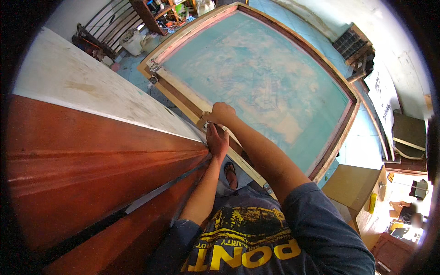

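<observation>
A large wooden frame (183,94) stretched with a teal, pale-blotched mesh (256,87) lies in front of me, and faint line drawing shows on the mesh. Both my hands meet at the frame's near left side. My right hand (222,113) is closed in a fist over the rail, its arm crossing the near corner of the mesh. Just below it, my left hand (217,140) has its fingers pinched together by a small metallic piece at the rail. What either hand grips is hidden. Metal hinge fittings (154,73) sit at the frame's left corner.
A reddish-brown panelled surface with a white top (91,98) runs close along my left. At the right stands a light wooden cabinet (355,185) with a yellow object (373,203) on its side. Shelves with clutter (172,13) are at the far left. My sandalled foot (231,175) shows below.
</observation>
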Demonstrator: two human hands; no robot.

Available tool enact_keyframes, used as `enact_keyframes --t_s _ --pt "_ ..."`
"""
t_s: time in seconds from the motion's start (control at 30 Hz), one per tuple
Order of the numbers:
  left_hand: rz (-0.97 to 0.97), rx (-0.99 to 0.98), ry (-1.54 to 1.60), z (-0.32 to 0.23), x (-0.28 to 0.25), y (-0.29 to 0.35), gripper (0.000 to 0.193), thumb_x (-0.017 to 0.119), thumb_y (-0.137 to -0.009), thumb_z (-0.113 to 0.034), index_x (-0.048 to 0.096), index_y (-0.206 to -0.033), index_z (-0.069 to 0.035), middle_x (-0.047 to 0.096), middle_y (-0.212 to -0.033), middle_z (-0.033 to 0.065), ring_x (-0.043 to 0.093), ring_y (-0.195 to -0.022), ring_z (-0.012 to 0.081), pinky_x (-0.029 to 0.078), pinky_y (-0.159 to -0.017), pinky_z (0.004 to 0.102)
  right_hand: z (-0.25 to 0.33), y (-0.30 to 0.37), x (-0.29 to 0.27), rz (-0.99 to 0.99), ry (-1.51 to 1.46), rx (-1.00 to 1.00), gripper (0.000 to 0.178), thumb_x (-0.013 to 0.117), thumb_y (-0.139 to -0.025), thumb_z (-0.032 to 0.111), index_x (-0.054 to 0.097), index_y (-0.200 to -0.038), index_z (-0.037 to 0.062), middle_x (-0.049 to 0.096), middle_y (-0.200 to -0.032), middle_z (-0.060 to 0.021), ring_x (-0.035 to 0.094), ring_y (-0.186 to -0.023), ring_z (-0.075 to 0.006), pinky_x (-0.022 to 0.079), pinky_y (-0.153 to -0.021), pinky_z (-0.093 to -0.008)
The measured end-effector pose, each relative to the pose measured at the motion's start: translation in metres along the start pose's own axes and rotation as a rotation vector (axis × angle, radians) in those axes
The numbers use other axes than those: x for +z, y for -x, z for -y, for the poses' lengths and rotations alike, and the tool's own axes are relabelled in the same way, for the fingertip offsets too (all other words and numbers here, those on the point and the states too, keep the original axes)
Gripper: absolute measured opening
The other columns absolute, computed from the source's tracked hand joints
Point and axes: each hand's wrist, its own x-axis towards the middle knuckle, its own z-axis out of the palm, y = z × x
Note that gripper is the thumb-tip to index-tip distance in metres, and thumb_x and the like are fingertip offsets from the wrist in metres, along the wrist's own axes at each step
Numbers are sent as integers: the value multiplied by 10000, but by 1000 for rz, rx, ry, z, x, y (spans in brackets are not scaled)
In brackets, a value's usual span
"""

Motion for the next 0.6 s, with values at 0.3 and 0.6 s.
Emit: enact_keyframes --t_s 0.3,0.6 --pt "-95 77 -139 32 21 6 621 636 -815 -191 390 -1325 63 428 -1347 293 419 -1239 443 351 -1046 476 19 -1 10 74 82 4 557 587 -792 565 725 -959 52 703 -976 -141 680 -918 -315 547 -744 -425" --pt "16 -51 -86 -8 8 3 738 663 -821 -273 329 -1379 75 377 -1392 299 359 -1303 424 295 -1089 465 -24 -41 16 -278 553 -868 297 636 -787 326 726 -878 57 703 -925 -134 683 -881 -305 548 -706 -441"
